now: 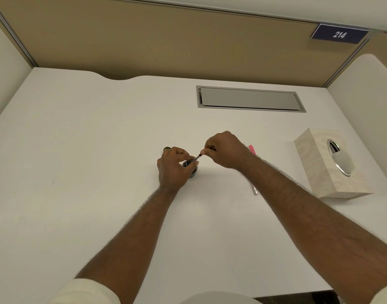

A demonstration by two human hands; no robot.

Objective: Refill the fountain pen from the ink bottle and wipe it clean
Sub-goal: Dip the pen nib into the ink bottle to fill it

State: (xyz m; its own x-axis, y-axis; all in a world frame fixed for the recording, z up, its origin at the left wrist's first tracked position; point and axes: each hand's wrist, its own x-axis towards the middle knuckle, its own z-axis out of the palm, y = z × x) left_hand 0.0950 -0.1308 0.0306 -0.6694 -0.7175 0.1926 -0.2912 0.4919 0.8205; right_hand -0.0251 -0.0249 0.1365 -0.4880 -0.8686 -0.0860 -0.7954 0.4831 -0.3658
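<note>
Left hand (pixel 172 166) steadies bottle (pixel 191 170) (apparently); right hand (pixel 223 150) pinches pen (pixel 198 157).

A white desk (pixel 100 150) carries everything. Near its centre stands a dark ink bottle (pixel 191 170), its cap (pixel 166 148) just beside it at ten o'clock. At three o'clock sit a pink-tipped pen part (pixel 252 149) and, farther out, a pale tissue box (pixel 326 170); a grey hatch (pixel 249 99) lies at one o'clock.

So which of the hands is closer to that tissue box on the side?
The right. The right hand sits nearer the tissue box, pinching the pen part, with bare desk between them. The left hand is further away, wrapped around the ink bottle.
</note>
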